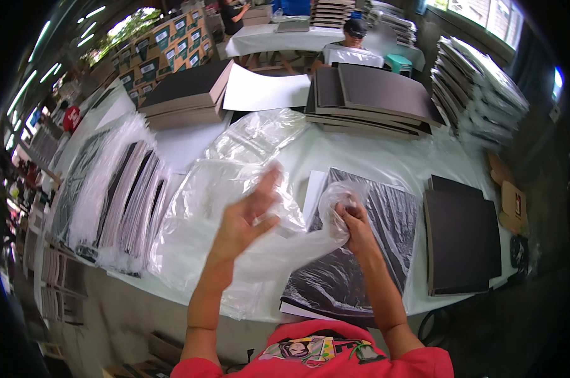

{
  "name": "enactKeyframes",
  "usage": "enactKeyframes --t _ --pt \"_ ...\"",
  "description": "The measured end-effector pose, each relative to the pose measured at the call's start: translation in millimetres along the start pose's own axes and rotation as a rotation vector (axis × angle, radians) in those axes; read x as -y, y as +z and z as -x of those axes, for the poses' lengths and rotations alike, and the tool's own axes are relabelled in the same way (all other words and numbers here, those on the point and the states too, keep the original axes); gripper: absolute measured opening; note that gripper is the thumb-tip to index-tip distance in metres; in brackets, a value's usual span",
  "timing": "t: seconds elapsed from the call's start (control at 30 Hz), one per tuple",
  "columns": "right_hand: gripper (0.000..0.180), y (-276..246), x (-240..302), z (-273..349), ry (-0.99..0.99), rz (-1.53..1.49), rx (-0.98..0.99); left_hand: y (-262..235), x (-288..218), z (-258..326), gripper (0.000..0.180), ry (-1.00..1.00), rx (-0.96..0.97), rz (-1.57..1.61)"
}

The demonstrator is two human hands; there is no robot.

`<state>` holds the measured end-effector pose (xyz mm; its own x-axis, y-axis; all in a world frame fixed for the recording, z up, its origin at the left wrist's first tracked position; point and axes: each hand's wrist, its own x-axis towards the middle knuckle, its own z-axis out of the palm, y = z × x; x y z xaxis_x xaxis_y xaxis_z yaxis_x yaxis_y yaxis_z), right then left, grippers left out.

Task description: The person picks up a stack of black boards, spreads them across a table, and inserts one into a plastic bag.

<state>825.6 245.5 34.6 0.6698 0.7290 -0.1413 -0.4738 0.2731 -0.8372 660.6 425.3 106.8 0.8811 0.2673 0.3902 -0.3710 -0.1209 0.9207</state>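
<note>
My right hand (pixel 353 217) is closed on the bunched edge of a clear plastic bag (pixel 297 247), whose film trails off to the left, blurred. Fingers apart, my left hand (pixel 252 211) is raised above the bag, its fingertips smeared by motion; nothing shows in it. Beneath my right hand lies a black board (pixel 385 233) covered in wrinkled clear plastic, with a white sheet (pixel 314 195) sticking out at its left edge. More clear plastic bags (pixel 190 214) lie flat on the table to the left of my hands.
Black boards (pixel 464 236) lie stacked at the right, beside torn cardboard (pixel 513 205). Along the back are further black board stacks (pixel 376 94) and a white sheet stack (pixel 266 89). Plastic-wrapped bundles (pixel 121 195) stand at the left. A person (pixel 354 38) sits beyond the table.
</note>
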Motion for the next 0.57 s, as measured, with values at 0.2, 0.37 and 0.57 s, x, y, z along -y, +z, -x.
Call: enactKeyframes --t 0.2,0.37,0.57 --pt "0.026 -28 46 16 0.082 0.276 0.259 40 75 -44 0.113 -0.373 0.451 0.081" --pt "0.021 -60 70 24 -0.257 0.553 -0.109 84 93 -26 0.079 -0.628 0.526 0.393" --pt "0.027 -70 90 44 -0.157 0.506 -0.303 56 78 -34 0.076 -0.504 0.172 0.804"
